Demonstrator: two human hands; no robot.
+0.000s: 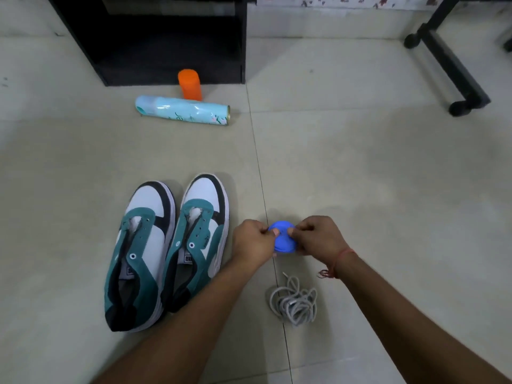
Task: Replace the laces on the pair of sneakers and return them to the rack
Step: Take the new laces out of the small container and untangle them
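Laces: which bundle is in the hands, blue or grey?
The blue laces; both hands pinch them. The grey laces lie loose on the floor, nearer the person.

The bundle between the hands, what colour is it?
Blue, seen in the head view.

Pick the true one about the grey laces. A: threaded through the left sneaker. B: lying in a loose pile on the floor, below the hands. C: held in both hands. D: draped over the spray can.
B: the grey laces lie bunched on the floor, while the left hand and right hand pinch a blue lace bundle.
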